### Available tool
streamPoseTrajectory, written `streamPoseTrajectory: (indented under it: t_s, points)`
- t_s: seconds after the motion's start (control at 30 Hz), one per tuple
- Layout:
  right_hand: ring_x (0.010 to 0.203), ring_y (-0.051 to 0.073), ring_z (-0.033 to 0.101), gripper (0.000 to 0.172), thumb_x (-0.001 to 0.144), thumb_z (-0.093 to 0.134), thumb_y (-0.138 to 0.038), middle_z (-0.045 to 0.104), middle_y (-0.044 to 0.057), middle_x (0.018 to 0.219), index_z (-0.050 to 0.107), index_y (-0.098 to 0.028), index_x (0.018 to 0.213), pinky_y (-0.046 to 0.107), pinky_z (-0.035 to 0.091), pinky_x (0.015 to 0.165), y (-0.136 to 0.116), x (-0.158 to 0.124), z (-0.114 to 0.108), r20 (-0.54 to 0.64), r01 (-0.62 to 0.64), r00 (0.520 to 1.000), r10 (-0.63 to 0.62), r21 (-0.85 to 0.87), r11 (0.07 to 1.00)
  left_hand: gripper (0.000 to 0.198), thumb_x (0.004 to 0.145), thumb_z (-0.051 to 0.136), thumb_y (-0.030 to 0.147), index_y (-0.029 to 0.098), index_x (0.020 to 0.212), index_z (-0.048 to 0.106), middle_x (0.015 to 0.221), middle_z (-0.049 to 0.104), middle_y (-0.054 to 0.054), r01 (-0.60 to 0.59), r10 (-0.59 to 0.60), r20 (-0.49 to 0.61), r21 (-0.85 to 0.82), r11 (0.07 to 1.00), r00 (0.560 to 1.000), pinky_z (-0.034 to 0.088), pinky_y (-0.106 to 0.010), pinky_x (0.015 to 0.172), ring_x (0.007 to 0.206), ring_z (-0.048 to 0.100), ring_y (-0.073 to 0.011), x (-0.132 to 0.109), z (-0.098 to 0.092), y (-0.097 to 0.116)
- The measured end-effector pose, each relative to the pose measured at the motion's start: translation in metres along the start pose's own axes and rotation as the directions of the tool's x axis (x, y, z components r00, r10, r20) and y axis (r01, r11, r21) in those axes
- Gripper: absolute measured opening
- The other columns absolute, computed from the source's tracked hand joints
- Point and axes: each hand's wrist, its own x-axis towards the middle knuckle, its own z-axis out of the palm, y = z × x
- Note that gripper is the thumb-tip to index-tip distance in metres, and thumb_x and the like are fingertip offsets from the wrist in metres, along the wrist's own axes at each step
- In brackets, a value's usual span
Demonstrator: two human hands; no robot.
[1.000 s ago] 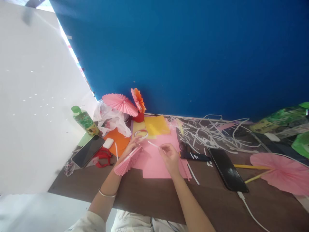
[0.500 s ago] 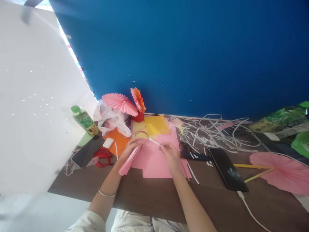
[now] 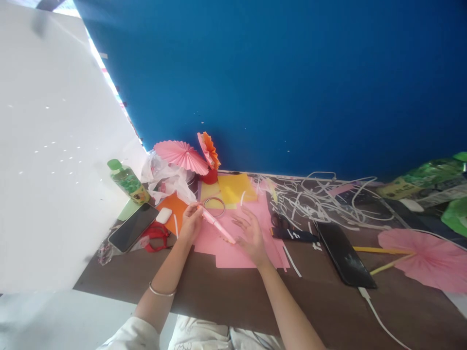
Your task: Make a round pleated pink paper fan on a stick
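My left hand (image 3: 191,221) is closed on one end of a folded pink paper strip (image 3: 219,229), pleated into a narrow bar that slants down to the right. Fingers spread, my right hand (image 3: 251,236) is beside the strip's lower end; whether it touches it I cannot tell. A thin ring (image 3: 214,215), perhaps a tape roll, lies just beyond the folded strip. Past my right fingertips is a short white strip (image 3: 242,198) over the yellow paper (image 3: 233,187). Pink sheets (image 3: 233,260) are spread under both hands.
Pleated pink fans stand at the back (image 3: 180,154) and lie at right (image 3: 425,257). Tangled white strips and cables (image 3: 302,199) cover the back right. Phones lie left (image 3: 133,227) and right (image 3: 343,255). A green-capped bottle (image 3: 129,182) stands left; scissors (image 3: 279,221) lie right of the sheets.
The folded pink paper has swung from pointing toward me to slanting rightward. My right hand has let go of the white strip and its fingers have spread.
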Motion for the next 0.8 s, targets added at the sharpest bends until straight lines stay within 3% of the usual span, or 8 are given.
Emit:
streamPoseTrajectory:
  t_s: [0.2, 0.33, 0.47, 0.57, 0.67, 0.8]
  points:
    - [0.099, 0.023, 0.059, 0.054, 0.070, 0.068, -0.027, 0.039, 0.011, 0.131, 0.042, -0.026, 0.117, 0.040, 0.052, 0.081, -0.002, 0.001, 0.004, -0.199, -0.065, 0.979, 0.055, -0.045, 0.997, 0.016, 0.062, 0.073, 0.017, 0.020, 0.076, 0.064, 0.086, 0.059, 0.001, -0.028, 0.028, -0.004, -0.015, 0.999, 1.000, 0.042, -0.019, 0.068, 0.073, 0.054, -0.0062, 0.001, -0.002, -0.002]
    - [0.087, 0.019, 0.063, 0.040, 0.071, 0.066, -0.025, 0.050, 0.010, 0.117, 0.048, -0.022, 0.107, 0.038, 0.051, 0.082, 0.003, 0.002, 0.008, -0.314, -0.072, 0.949, 0.029, -0.126, 0.989, 0.017, 0.063, 0.073, 0.019, 0.021, 0.077, 0.063, 0.088, 0.060, 0.000, -0.031, 0.030, 0.005, 0.037, 0.999, 1.000, 0.043, -0.019, 0.070, 0.075, 0.055, -0.0073, 0.000, -0.001, -0.002]
    - [0.090, 0.020, 0.061, 0.035, 0.071, 0.066, -0.025, 0.056, 0.008, 0.103, 0.051, -0.020, 0.101, 0.039, 0.049, 0.085, 0.007, 0.004, 0.005, -0.392, -0.039, 0.920, -0.025, -0.154, 0.987, 0.032, 0.066, 0.072, 0.023, 0.021, 0.095, 0.062, 0.103, 0.061, -0.004, -0.049, 0.050, 0.003, 0.184, 0.982, 0.999, 0.041, -0.026, 0.087, 0.098, 0.056, -0.0148, -0.001, 0.001, -0.003]
    - [0.094, 0.021, 0.060, 0.033, 0.070, 0.066, -0.025, 0.053, 0.008, 0.104, 0.051, -0.020, 0.099, 0.040, 0.048, 0.087, 0.006, 0.004, 0.004, -0.503, 0.005, 0.858, -0.103, -0.194, 0.981, 0.044, 0.066, 0.071, 0.025, 0.021, 0.108, 0.056, 0.116, 0.056, -0.007, -0.054, 0.051, 0.020, 0.238, 0.970, 0.999, 0.036, -0.033, 0.097, 0.112, 0.050, -0.0198, 0.001, 0.001, -0.007]
    - [0.097, 0.021, 0.059, 0.033, 0.070, 0.066, -0.024, 0.050, 0.008, 0.106, 0.050, -0.021, 0.099, 0.041, 0.048, 0.087, 0.006, 0.004, 0.004, -0.559, 0.059, 0.805, -0.198, -0.257, 0.965, 0.048, 0.063, 0.074, 0.028, 0.020, 0.107, 0.055, 0.118, 0.054, -0.009, 0.024, -0.025, 0.000, 0.223, 0.974, 1.000, 0.034, -0.037, 0.100, 0.114, 0.049, -0.0223, 0.002, 0.001, -0.015]
    - [0.101, 0.022, 0.056, 0.029, 0.073, 0.064, -0.025, 0.048, 0.008, 0.105, 0.050, -0.022, 0.099, 0.043, 0.048, 0.086, 0.011, 0.000, 0.008, -0.500, 0.140, 0.802, -0.327, -0.375, 0.916, 0.060, 0.063, 0.075, 0.026, 0.022, 0.116, 0.049, 0.119, 0.052, -0.010, 0.182, -0.201, 0.068, 0.218, 0.959, 0.977, 0.037, -0.042, 0.097, 0.114, 0.050, -0.0251, -0.005, 0.006, -0.022]
